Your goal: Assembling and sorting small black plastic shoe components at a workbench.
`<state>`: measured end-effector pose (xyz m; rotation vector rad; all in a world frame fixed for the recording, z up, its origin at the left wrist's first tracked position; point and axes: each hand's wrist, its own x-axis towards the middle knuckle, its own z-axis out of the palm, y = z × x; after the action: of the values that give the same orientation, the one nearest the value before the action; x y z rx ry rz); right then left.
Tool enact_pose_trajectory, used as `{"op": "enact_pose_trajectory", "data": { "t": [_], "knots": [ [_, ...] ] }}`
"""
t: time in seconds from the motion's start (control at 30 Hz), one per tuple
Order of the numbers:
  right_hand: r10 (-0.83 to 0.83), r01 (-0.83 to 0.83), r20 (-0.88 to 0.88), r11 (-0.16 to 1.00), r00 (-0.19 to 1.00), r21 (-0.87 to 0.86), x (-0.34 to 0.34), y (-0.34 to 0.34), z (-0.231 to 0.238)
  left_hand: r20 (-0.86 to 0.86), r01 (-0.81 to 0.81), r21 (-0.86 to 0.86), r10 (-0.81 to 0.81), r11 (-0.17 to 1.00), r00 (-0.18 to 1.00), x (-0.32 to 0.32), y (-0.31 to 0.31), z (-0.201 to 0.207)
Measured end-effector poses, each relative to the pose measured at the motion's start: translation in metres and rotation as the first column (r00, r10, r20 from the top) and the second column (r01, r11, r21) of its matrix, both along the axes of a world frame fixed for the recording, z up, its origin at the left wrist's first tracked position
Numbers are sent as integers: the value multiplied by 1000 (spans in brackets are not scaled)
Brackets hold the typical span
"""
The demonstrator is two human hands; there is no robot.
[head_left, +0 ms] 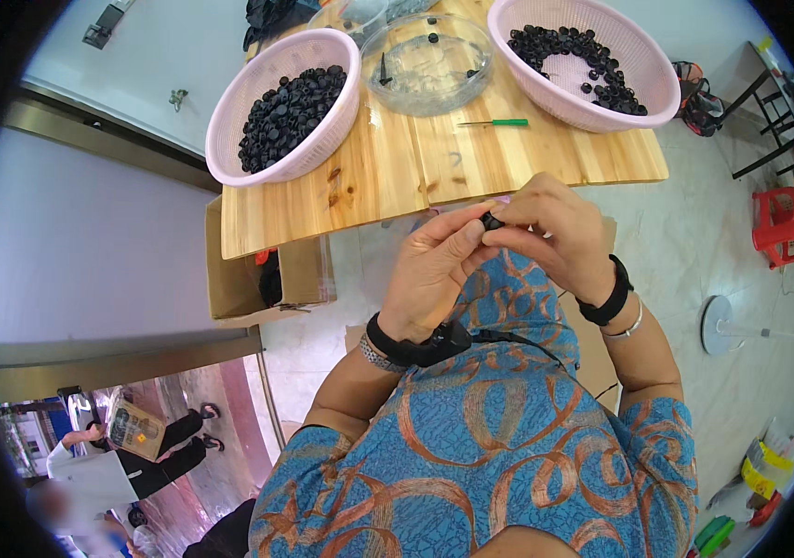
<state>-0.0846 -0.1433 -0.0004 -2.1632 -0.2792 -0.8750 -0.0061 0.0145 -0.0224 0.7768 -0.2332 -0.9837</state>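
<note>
Just past the near edge of the table, my left hand [434,265] and my right hand [560,228] meet above my lap. Their fingertips pinch one small black round part [491,221] between them. The fingers cover most of it, so its exact kind does not show. On the wooden table [387,177], a pink basket [318,156] at the left is heaped with similar small black parts [294,112]. A second pink basket [534,93] at the right has fewer loose black parts [569,45]. Between the baskets lies a screwdriver [508,123] with a green handle.
A clear round plastic tray [425,104] with a few black bits stands at the back middle. Below the table's left side is an open cardboard box [229,284]. A red stool [781,228] and a white fan [718,325] are at the right. Another person [90,474] carries a box, lower left.
</note>
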Motion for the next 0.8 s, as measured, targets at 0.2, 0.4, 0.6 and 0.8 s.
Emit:
{"op": "enact_pose_trajectory", "data": {
  "t": [0.2,0.4,0.6,0.8],
  "knots": [
    [141,-63,-277,961,950,271,-2,-1,3,138,54,-22,-51,998,989,1,6,1],
    [121,-127,-183,992,976,-20,1,-8,-4,95,13,19,-15,1000,995,-4,3,0],
    [133,-153,-88,948,987,-278,8,-14,-1,-14,75,22,-75,997,997,0,6,-9],
    [147,-143,-15,929,989,-343,12,-16,1,-49,87,-70,-90,994,995,1,2,-7]
  ]
}}
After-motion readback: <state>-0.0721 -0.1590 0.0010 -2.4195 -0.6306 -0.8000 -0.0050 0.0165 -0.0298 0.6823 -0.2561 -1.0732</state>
